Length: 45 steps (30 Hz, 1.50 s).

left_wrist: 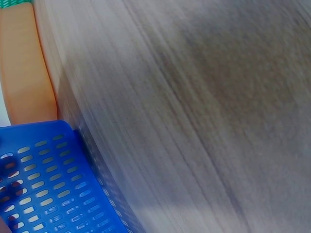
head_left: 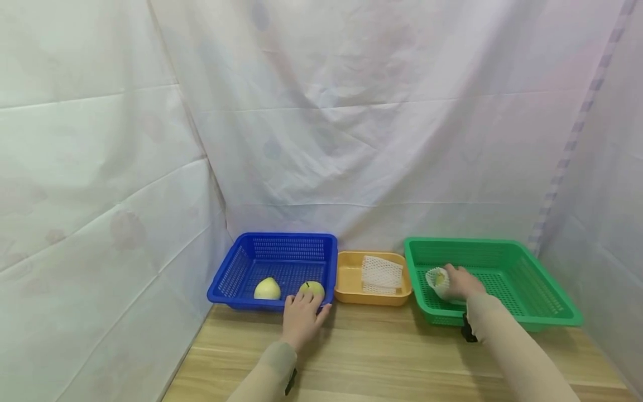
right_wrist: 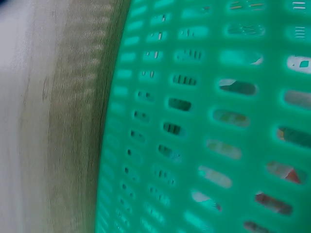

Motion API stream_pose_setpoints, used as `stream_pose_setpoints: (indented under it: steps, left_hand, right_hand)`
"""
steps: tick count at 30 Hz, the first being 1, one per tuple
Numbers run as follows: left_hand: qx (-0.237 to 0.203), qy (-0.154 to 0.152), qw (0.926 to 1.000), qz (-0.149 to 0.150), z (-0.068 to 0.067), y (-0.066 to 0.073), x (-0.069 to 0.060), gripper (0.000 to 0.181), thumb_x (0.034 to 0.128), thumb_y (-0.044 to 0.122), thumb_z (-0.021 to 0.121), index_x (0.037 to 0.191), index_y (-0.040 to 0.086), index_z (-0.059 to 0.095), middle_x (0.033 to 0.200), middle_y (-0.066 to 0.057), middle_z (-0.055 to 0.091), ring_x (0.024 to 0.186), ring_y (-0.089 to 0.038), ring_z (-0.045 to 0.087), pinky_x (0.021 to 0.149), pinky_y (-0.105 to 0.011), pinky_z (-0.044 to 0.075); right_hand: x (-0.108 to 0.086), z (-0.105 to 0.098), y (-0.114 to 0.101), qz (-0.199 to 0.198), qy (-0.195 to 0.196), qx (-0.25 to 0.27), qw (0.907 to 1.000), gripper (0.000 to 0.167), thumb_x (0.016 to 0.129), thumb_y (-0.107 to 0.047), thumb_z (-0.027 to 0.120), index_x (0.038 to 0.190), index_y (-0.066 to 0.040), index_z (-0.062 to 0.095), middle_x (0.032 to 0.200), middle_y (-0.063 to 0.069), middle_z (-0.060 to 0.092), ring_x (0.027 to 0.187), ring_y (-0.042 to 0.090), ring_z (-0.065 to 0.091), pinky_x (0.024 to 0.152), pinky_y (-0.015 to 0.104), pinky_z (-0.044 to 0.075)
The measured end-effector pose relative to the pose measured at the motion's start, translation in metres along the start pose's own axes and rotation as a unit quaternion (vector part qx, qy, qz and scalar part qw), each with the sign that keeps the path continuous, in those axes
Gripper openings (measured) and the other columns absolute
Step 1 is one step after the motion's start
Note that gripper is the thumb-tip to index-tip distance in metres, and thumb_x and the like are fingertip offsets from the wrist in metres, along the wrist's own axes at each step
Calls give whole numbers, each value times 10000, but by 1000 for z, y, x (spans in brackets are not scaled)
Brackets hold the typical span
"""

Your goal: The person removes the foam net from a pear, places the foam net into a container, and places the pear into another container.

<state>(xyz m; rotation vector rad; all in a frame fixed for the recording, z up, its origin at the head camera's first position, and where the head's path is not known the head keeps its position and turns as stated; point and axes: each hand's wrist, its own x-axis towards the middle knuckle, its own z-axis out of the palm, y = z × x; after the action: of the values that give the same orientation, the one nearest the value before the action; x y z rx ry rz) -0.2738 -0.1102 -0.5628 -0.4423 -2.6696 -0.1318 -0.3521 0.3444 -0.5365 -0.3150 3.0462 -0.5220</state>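
In the head view my left hand (head_left: 301,319) reaches over the front rim of the blue basket (head_left: 215,291), its fingers on a yellow-green pear (head_left: 313,288) in the front right corner. Another pale pear (head_left: 267,288) lies to the left in that basket. My right hand (head_left: 463,283) is inside the green basket (head_left: 552,321) and holds a fruit in a white foam net (head_left: 438,282) near the left wall. The basket walls hide most of both hands' work from the wrist views.
Between the baskets stands an orange tray (head_left: 373,299) with white foam nets (head_left: 382,272) in it. All three containers stand on a wooden table (head_left: 372,352). White cloth (head_left: 321,156) hangs behind and at both sides.
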Motion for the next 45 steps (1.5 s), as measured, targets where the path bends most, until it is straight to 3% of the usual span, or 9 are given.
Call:
stream_pose_setpoints:
  steps: [9, 17, 24, 32, 45]
  left_hand:
    - [-103, 90, 9999, -14, 0, 0, 1, 314, 963, 515, 501, 919, 226, 615, 849, 31, 531, 859, -215, 502, 805, -456, 363]
    - [-62, -3, 10000, -53, -1, 0, 2, 358, 976, 550, 438, 913, 237, 601, 849, 32, 524, 863, -211, 495, 804, -447, 356]
    - [-235, 11, 9997, -93, -5, 2, -1, 288, 953, 493, 540, 951, 219, 631, 879, 1, 570, 871, -241, 523, 803, -483, 373]
    - [-75, -22, 9999, -68, -5, 1, 3, 344, 971, 536, 465, 955, 233, 627, 875, 15, 554, 869, -226, 505, 807, -460, 366]
    - [-175, 100, 9998, 18, -6, 0, 2, 405, 980, 563, 412, 955, 222, 629, 904, -4, 584, 900, -244, 534, 829, -493, 380]
  right_hand:
    - [-8, -9, -1, 32, 188, 36, 9998, 770, 729, -280, 780, 1348, 11, 427, 1137, 306, 505, 789, 328, 520, 558, 449, 424]
    - [-17, -21, -10, 35, 348, 22, 9994, 795, 713, -280, 792, 1363, -9, 423, 1112, 276, 505, 763, 322, 514, 541, 447, 420]
    - [-22, -25, -15, -28, 474, -10, 9989, 777, 697, -284, 798, 1345, -41, 444, 1088, 245, 525, 766, 314, 529, 536, 432, 426]
    - [-22, -32, -24, -33, 621, -80, 9980, 788, 695, -303, 810, 1357, -71, 451, 1070, 207, 540, 759, 292, 525, 521, 411, 414]
    - [-24, -34, -32, -55, 626, -126, 9979, 800, 695, -310, 817, 1362, -71, 446, 1059, 204, 539, 757, 289, 528, 508, 397, 417]
